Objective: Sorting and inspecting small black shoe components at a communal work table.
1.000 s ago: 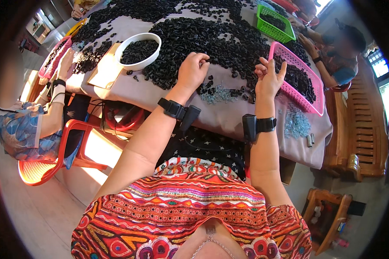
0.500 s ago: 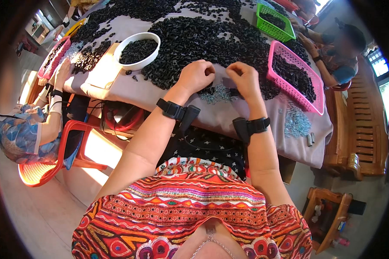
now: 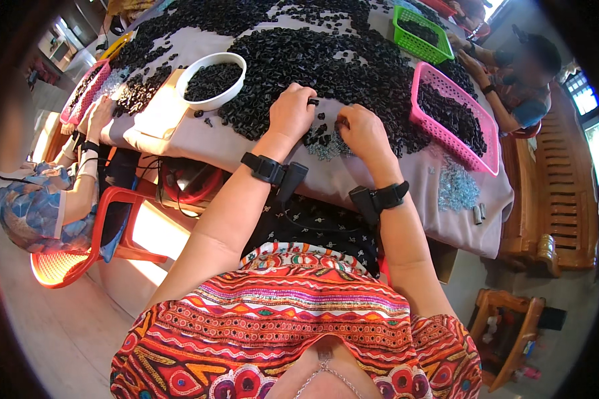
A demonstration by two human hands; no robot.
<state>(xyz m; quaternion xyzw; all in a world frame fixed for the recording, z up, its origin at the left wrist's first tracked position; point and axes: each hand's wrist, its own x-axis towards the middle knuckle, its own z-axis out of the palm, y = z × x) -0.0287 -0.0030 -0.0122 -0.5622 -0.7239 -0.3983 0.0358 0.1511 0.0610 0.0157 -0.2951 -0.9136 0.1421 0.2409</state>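
Note:
My left hand is closed at the edge of a broad heap of small black pieces. A little black plastic part sticks out between its thumb and forefinger. My right hand is also closed, fingertips pinched together and turned toward the left hand; something small and dark shows at them, too small to name exactly. Between and below the hands lies a small pile of clear bluish pieces, with a few loose black parts beside it. A strap with a black box sits on each of my wrists.
A white bowl of black bits stands to the left by a pale board. On the right are a pink basket, a green basket and another clear bluish pile. Other people sit at both sides of the cloth-covered table.
My left hand has shifted slightly left and up, now showing a black part at its fingertips. My right hand has moved left and down, its fingers turning inward.

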